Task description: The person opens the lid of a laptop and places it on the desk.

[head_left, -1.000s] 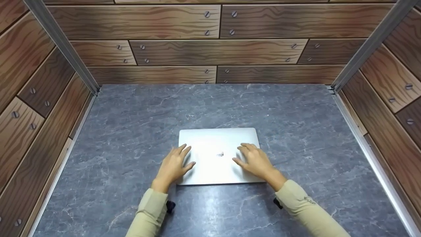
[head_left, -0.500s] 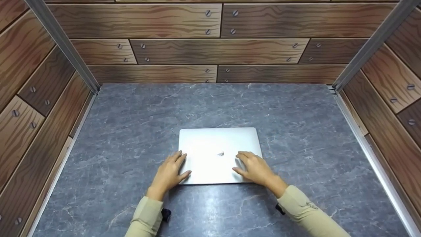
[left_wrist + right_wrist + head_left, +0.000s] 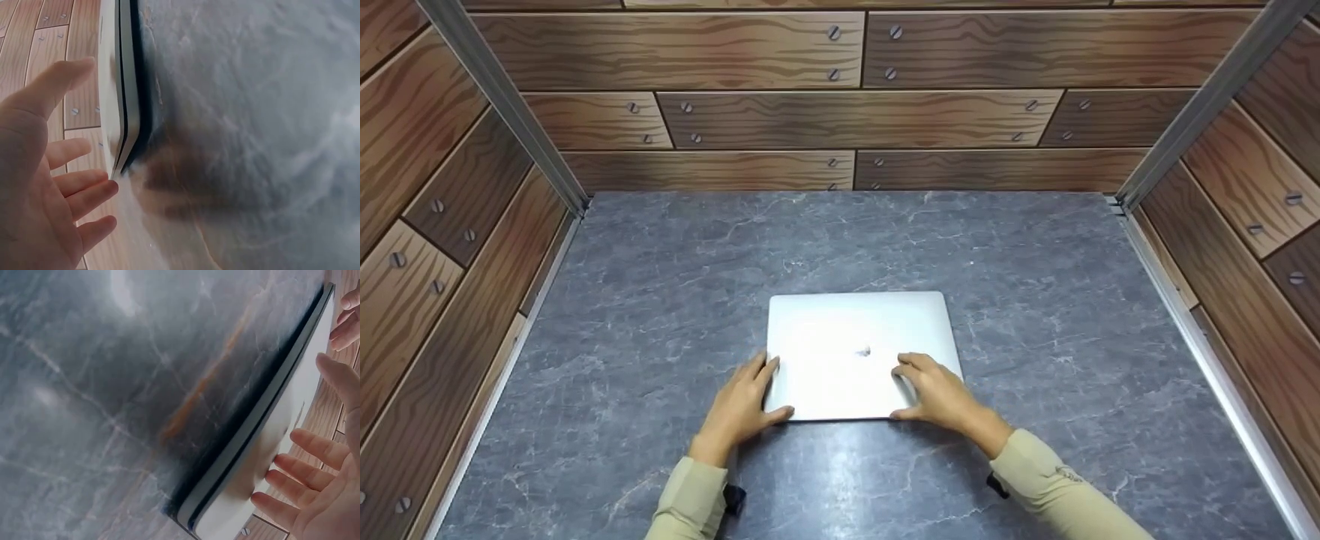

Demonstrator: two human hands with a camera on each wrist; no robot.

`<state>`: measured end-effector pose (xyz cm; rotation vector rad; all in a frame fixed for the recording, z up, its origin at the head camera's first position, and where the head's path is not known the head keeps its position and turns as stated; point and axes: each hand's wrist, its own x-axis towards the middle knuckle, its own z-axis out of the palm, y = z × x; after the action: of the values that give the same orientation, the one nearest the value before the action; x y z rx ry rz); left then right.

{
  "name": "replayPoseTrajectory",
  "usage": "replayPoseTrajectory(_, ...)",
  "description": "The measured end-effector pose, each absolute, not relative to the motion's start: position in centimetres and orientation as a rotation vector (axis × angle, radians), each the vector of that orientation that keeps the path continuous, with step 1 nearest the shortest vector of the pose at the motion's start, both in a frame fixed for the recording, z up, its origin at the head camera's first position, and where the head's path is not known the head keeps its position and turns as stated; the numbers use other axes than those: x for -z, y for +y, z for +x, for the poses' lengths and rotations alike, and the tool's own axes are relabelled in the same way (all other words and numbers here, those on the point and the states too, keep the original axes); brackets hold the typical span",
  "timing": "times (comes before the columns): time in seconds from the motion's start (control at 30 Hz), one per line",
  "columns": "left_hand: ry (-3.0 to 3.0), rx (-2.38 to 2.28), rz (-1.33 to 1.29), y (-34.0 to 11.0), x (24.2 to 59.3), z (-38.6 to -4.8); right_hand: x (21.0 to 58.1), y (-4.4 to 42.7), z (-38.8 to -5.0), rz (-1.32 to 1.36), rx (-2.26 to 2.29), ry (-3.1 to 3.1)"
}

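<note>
A closed silver laptop (image 3: 840, 322) with a small logo on its lid lies flat on the dark marbled table (image 3: 675, 247). At its left front corner is my left hand (image 3: 735, 409), thumb spread over the front edge and fingers along the left side. In the left wrist view that hand (image 3: 39, 180) has loosely bent fingers around the laptop's corner (image 3: 125, 132). Over the right part of the lid is my right hand (image 3: 945, 394), its thumb near the front edge. The right wrist view shows its relaxed fingers (image 3: 306, 472) close to the lid; contact is hard to tell.
Wood-patterned panels (image 3: 780, 116) wall the table at the back and both sides. Grey metal posts (image 3: 502, 105) stand at the back corners. A bright light reflection lies on the table in front of the laptop.
My left hand has moved left and toward me, from above the lid to the laptop's front left corner. My right hand has slid slightly toward me. The laptop has not moved.
</note>
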<state>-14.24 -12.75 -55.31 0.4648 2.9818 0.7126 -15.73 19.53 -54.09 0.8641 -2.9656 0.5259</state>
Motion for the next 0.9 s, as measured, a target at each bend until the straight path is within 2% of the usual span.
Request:
replayPoseTrajectory(0.6,2.879,-0.756,0.435,-13.25,55.85,-13.84,54.60,19.79,-15.69,0.901,-0.439,-2.914)
replayPoseTrajectory(0.9,2.866,-0.762,0.421,-13.34,55.88,-13.68,54.60,19.58,-15.94,0.822,-0.485,-2.950)
